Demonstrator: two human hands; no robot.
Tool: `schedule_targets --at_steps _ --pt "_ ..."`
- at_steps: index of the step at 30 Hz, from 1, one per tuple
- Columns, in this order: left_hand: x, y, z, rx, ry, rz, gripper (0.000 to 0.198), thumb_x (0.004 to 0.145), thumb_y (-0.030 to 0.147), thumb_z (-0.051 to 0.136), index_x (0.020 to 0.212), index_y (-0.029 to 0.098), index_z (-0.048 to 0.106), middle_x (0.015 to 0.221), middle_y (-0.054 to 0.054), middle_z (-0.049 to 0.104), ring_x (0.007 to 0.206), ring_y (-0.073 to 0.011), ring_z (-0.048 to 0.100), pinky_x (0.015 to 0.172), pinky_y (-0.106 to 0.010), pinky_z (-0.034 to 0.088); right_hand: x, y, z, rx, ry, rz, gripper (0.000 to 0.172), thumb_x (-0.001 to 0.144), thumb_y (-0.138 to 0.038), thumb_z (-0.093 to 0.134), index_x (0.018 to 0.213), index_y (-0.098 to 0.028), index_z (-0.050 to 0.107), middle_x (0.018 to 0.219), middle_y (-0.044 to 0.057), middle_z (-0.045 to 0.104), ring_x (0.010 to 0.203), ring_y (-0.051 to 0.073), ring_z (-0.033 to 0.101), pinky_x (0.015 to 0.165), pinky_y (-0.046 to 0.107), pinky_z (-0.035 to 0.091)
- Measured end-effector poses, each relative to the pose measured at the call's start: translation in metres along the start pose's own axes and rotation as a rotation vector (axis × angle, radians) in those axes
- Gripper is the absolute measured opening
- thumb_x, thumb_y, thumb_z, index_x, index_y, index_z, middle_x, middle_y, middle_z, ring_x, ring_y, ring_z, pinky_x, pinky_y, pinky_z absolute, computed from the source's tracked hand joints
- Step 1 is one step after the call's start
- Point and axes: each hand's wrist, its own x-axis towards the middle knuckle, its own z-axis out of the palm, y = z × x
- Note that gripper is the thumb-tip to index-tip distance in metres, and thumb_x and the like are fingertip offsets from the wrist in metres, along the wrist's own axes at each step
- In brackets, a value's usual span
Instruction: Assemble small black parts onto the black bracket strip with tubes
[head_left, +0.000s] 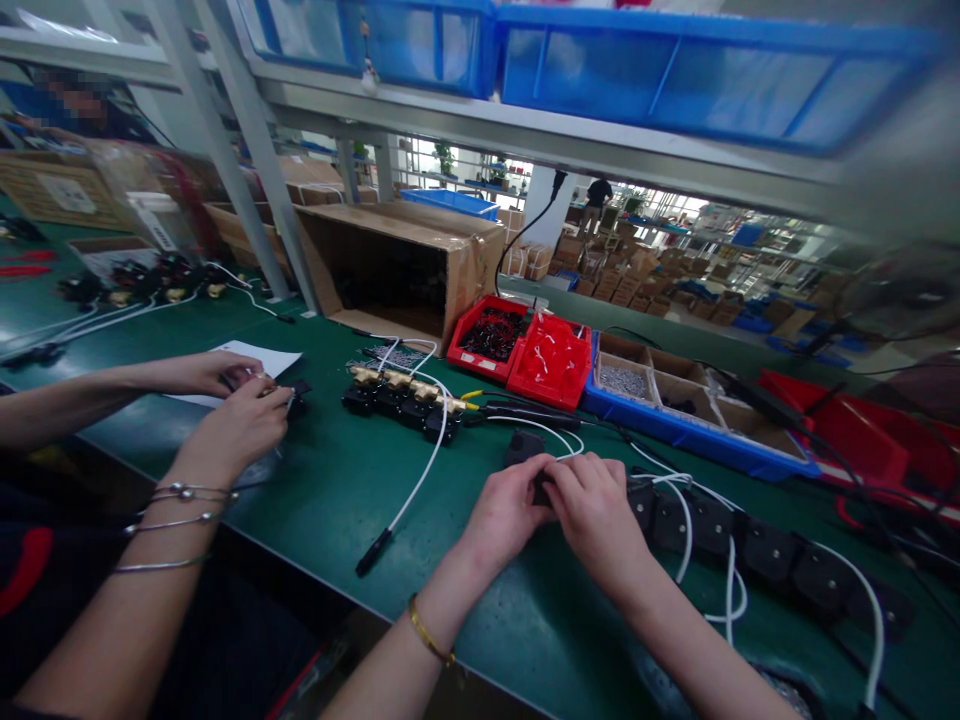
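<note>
My left hand (506, 510), with a gold bracelet on its wrist, and my right hand (596, 505) meet over the green bench. Their fingers close together on a small black part (541, 490), mostly hidden by the fingertips. Just beyond them stands a black block-shaped housing (523, 447); whether it joins the held part I cannot tell. To the right of my right hand runs a row of black housings (769, 548) with white cables (731, 580). Left of my hands lie black units with brass fittings (405, 395), and a white cable with a black plug (373, 553) trails from them.
A co-worker's hands (244, 410) handle a small part at the left, near white paper (262, 358). Behind stand an open cardboard box (476, 265), red bins (480, 365) and a blue divided tray (697, 440). Overhead is a shelf with blue crates (675, 80).
</note>
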Motion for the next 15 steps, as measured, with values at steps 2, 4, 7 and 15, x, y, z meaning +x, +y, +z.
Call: schedule_targets --at_steps 2,4,7,15 --pt "0.0001 -0.0011 0.0002 -0.003 0.004 -0.006 0.053 0.069 0.013 0.074 0.12 0.029 0.068 0.083 0.006 0.063 0.067 -0.0115 0.047 0.065 -0.023 0.038 0.0005 0.0029 -0.0014 0.004 -0.006 0.0 0.015 0.101 -0.016 0.052 0.108 -0.018 0.065 0.097 0.009 0.065 0.093 0.026 0.054 0.084 0.043 0.032" --pt "0.0002 -0.0018 0.0003 -0.007 0.008 -0.011 0.057 0.068 0.013 0.075 0.123 0.029 0.067 0.085 0.006 0.064 0.068 -0.0116 0.047 0.067 -0.024 0.039 0.0009 0.0058 -0.0021 0.012 -0.011 0.001 0.015 0.1 -0.016 0.052 0.108 -0.018 0.065 0.096 0.008 0.065 0.092 0.026 0.054 0.083 0.042 0.032" --pt "0.0003 -0.0017 0.0003 -0.018 0.01 -0.012 0.056 0.068 0.012 0.074 0.121 0.03 0.068 0.087 0.006 0.065 0.069 -0.0115 0.047 0.067 -0.023 0.039 0.0011 0.0086 -0.0017 0.03 -0.025 -0.007 0.014 0.1 -0.016 0.053 0.108 -0.019 0.065 0.097 0.007 0.064 0.092 0.025 0.054 0.083 0.041 0.032" --pt "-0.0012 0.003 -0.0013 -0.036 -0.005 0.012 0.044 0.07 0.012 0.069 0.111 0.028 0.069 0.093 0.006 0.068 0.071 -0.0112 0.049 0.068 -0.023 0.039 -0.0004 0.0087 0.0002 0.046 -0.027 -0.025 0.01 0.101 -0.02 0.054 0.104 -0.018 0.063 0.096 0.007 0.063 0.092 0.024 0.054 0.084 0.04 0.031"
